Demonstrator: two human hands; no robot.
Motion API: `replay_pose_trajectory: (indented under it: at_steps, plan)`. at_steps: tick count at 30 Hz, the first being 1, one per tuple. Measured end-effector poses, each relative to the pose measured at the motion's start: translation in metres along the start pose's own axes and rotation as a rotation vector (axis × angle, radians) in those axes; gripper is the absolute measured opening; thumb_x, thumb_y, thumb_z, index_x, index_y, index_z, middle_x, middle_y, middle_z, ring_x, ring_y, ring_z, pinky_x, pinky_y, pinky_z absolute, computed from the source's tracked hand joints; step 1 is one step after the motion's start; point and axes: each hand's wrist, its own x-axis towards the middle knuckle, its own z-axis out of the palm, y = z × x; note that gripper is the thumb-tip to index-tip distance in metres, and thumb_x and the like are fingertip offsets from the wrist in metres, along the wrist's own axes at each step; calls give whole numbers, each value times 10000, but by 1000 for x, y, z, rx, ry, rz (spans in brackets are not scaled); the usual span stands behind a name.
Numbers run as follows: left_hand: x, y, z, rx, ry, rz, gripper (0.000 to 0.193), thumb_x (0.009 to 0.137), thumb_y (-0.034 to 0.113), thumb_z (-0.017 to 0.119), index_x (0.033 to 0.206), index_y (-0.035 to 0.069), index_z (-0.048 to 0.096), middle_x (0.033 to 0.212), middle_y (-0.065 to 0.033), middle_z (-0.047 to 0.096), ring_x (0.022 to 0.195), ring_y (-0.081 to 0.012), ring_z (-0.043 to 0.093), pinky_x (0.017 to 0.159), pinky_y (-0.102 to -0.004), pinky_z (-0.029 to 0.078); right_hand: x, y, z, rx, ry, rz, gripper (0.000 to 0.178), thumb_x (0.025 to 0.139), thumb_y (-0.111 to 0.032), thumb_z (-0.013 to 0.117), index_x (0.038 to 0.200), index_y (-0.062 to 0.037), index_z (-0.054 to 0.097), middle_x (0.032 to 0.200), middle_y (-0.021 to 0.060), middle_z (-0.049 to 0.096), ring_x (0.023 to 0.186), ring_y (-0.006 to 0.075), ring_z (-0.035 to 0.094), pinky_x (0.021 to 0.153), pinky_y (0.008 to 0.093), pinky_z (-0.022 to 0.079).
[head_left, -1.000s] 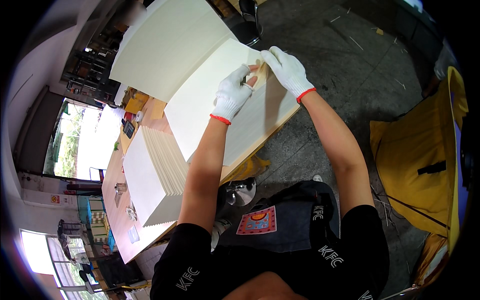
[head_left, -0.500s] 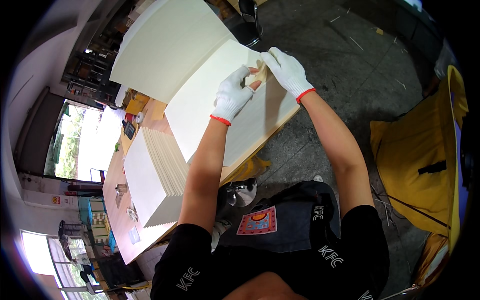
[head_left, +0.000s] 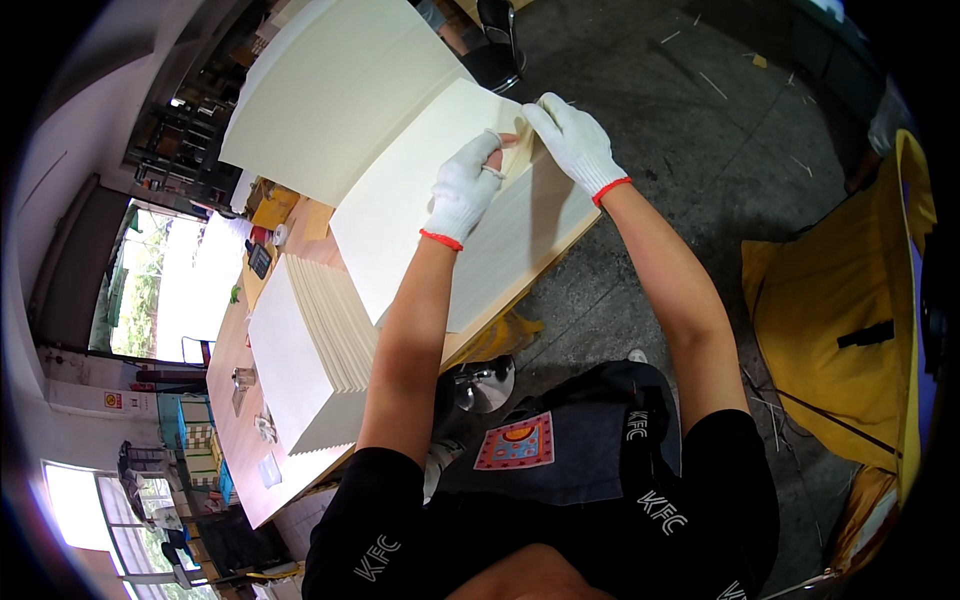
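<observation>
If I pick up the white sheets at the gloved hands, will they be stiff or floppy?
Fairly floppy, probably: the white sheets bend at the corner between the left hand and the right hand. They may also sag when lifted, since they spread well beyond both hands.

left arm (head_left: 405, 330) reaches far | left hand (head_left: 465, 188) is white-gloved, back upward, bare fingertips pointing right | right arm (head_left: 668, 250) bends at the elbow, forearm slanting far and left | right hand (head_left: 575, 140) is white-gloved, curled, some fingertips hidden | hands sit near each other, apart
</observation>
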Motion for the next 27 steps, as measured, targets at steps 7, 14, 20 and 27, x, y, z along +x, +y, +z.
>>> replay_pose_trajectory:
  at_steps: [7, 14, 20, 27]
  plan:
    - [-1, 31, -10, 4, -149, -277, 299, 904, 214, 717, 1175, 99, 668, 939, -124, 697, 745, -214, 670, 742, -341, 519, -1, -2, -1, -4, -26, 11, 484, 1007, -536, 418, 963, -77, 564, 869, 201, 678, 861, 410, 647, 751, 504, 465]
    - [-1, 14, -4, 9, -70, -206, 280, 929, 178, 671, 1207, 144, 669, 1048, -143, 715, 883, -282, 687, 827, -358, 524, 0, -4, -2, 26, -32, 35, 491, 1000, -547, 432, 985, -81, 585, 864, 193, 678, 860, 408, 647, 745, 494, 463]
    - [-1, 5, -3, 18, -47, -86, 290, 929, 197, 670, 1216, 153, 667, 1125, -149, 708, 1027, -339, 671, 897, -372, 516, -1, -5, -2, 28, -15, 20, 499, 995, -549, 446, 967, -71, 587, 861, 193, 686, 848, 405, 655, 739, 499, 470]
    - [-2, 24, -6, 44, -121, -204, 336, 886, 194, 749, 1198, 101, 669, 1011, -129, 697, 708, -162, 657, 700, -314, 519, -4, -3, 0, 48, 29, 2, 470, 1000, -516, 460, 954, -64, 580, 853, 193, 681, 843, 411, 651, 732, 503, 468]
